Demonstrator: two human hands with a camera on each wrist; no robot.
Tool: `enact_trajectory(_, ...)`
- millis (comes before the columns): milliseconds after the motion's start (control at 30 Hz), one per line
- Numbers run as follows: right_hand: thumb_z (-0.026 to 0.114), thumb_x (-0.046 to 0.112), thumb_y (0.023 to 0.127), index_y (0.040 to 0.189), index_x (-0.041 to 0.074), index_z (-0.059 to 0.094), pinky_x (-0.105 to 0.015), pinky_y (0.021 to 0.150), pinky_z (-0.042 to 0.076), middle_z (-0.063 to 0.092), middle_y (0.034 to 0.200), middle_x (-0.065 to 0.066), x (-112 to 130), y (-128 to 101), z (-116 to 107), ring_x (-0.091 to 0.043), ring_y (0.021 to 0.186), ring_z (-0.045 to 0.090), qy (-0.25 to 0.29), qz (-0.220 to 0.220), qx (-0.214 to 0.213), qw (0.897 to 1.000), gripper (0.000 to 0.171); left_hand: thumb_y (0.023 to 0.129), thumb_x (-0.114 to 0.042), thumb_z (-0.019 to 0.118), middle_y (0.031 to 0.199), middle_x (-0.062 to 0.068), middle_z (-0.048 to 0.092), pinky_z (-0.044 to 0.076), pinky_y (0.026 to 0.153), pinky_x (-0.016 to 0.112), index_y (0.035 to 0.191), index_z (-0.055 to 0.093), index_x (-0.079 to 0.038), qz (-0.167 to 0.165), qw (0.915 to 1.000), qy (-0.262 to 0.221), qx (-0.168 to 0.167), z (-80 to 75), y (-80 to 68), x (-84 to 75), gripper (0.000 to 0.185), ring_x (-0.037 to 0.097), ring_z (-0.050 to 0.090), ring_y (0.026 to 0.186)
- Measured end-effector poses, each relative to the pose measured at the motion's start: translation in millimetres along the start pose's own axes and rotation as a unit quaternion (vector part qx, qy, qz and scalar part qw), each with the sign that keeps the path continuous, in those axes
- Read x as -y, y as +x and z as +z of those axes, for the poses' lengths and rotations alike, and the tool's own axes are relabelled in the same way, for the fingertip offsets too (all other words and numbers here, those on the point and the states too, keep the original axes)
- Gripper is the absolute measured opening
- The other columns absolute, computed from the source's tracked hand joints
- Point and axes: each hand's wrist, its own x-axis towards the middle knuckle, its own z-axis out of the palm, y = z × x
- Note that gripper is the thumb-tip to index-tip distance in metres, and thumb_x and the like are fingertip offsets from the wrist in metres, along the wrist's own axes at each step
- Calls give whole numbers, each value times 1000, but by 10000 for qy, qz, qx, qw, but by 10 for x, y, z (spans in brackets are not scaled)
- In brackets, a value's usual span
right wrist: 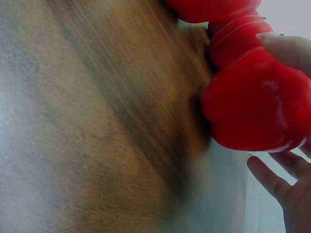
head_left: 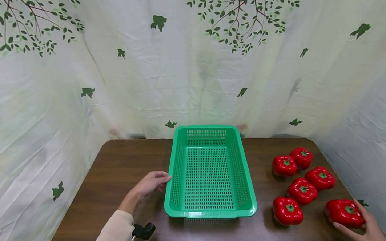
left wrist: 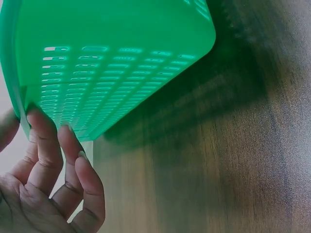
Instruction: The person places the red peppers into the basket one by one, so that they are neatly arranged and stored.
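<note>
Green basket [head_left: 209,172] sits mid-table, with the left hand [head_left: 152,182] at its left rim, fingers [left wrist: 46,141] loosely curled and touching it. The right hand [head_left: 365,226] cups the nearest red pepper [head_left: 344,212] at the near right, fingers spread around it.

Bright, even overhead light; soft shadows under objects. Head view bows at edges; both wrist views blur.

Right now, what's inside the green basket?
Nothing shows inside the green basket: only its perforated floor and walls. All six red peppers lie on the table to its right. The near wall's inner foot is hidden by the rim. The left hand touches its left rim.
</note>
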Motion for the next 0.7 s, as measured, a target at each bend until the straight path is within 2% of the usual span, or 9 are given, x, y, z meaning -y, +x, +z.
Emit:
enact_trajectory(133,72,44,84,147,-8,-10,-62,81,48,13,142,-42,-3,1,76,-59,121,23,293,193,-349,9988,116,100,-26,54,90,2,67,49,79,38,114,60,7,-9,10000,-5,-7,0,7,-3,37,18,60,80)
enact_trajectory(267,74,48,81,150,-4,-4,-59,73,50,15,142,-39,11,3,157,-58,120,25,527,468,-742,9947,117,99,-26,54,89,1,66,48,76,36,113,60,7,-4,10000,-1,1,-3,13,1,37,18,60,79)
enact_trajectory(400,71,46,84,152,1,0,-55,68,53,17,143,-37,26,4,184,-57,119,25,750,544,-896,9917,109,99,-26,55,86,0,65,47,75,35,112,60,7,-3,10000,-32,9,-5,19,8,36,18,59,77)
enact_trajectory(533,71,38,87,153,3,-1,-57,72,52,17,144,-37,37,-4,185,-56,122,24,979,508,-937,9895,104,99,-25,55,83,-1,63,47,74,34,110,59,7,3,10000,-74,38,-7,22,13,34,19,57,76)
enact_trajectory(600,72,36,86,152,-1,-1,-52,69,53,16,145,-37,43,-10,187,-55,123,24,1180,568,-974,9866,105,99,-25,55,82,-1,63,47,73,34,110,59,8,3,9999,-86,59,-8,21,12,34,19,57,76)
enact_trajectory(700,73,35,86,150,-6,0,-39,61,53,17,145,-35,51,-15,185,-53,124,26,1514,647,-1052,9807,104,99,-25,54,81,0,62,47,73,34,109,60,8,1,9999,-74,83,-10,18,10,34,20,57,75)
